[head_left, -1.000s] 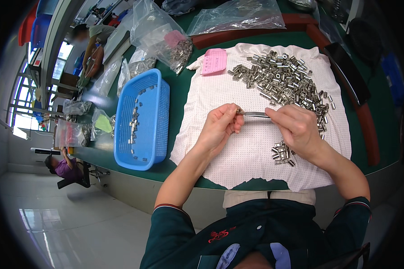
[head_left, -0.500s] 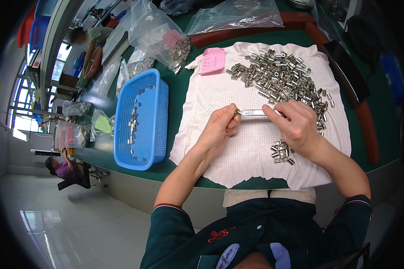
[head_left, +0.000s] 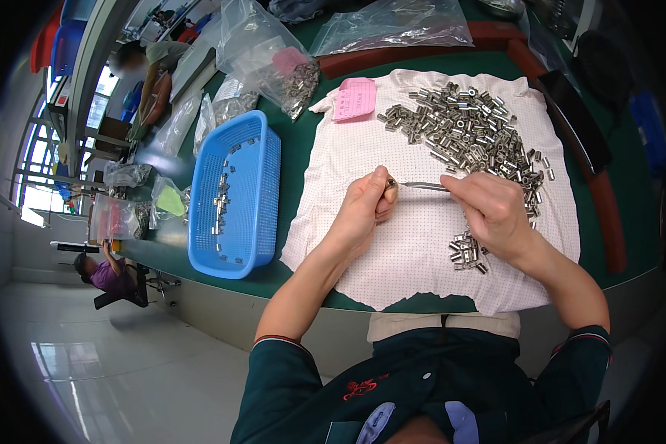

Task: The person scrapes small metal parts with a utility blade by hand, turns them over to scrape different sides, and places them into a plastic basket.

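Over the cloth, my left hand pinches a small metal cylinder between thumb and fingers. My right hand is closed on a slim pointed metal tool, whose exact kind I cannot make out. Its tip points left at the cylinder, close to it; whether they touch is unclear. Beyond the right hand spreads a large heap of small metal cylinders. Just below that hand lies a smaller cluster of cylinders, partly covered by it.
A white patterned cloth covers part of the green table. Left of it stands a blue basket holding some metal pieces. A pink slip, bagged parts and a dark red rail lie around. Two people are farther left.
The tool in my right hand has turned from its broad flat side to a narrow edge, and its tip has drawn slightly right. My left hand keeps its pinch.
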